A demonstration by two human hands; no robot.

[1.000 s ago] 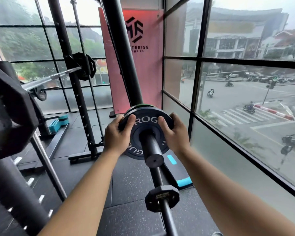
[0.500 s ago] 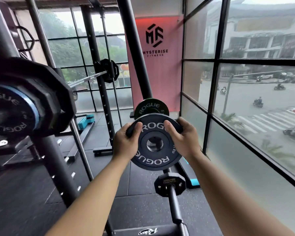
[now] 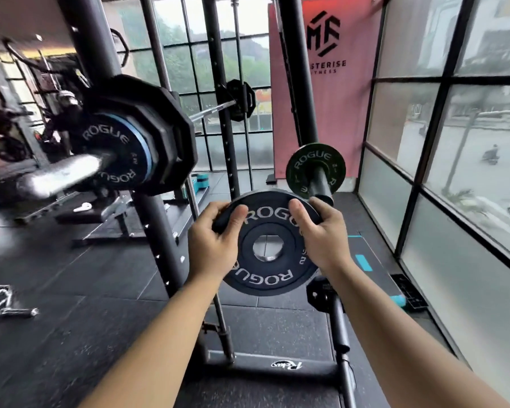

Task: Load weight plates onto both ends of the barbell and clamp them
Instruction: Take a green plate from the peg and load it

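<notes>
Since this plate (image 3: 265,278) has no handle, I take it by the rim. My left hand (image 3: 215,245) and right hand (image 3: 321,237) each wrap an upper edge, thumbs across the lettered face and fingers curled behind. Two hands on opposite sides hold it square, and its hole stays uncovered so I can sight through it.

The plate hangs in the air in front of me, touching nothing but my hands. It is just below and in front of the green plate (image 3: 309,166), which sits on its peg (image 3: 321,187) to my right.

The barbell sleeve (image 3: 62,178) is up to my left, blurred. It already carries a big black plate (image 3: 171,142) with a blue plate (image 3: 112,151) outside it, and bare steel points my way. I judge my plate goes there, against the blue one. The bore looks snug, so a tilted plate would likely catch.

The bar's far end shows a dark plate (image 3: 242,98). I can make out no clamp on the near sleeve, so clamping is not yet done.
</notes>
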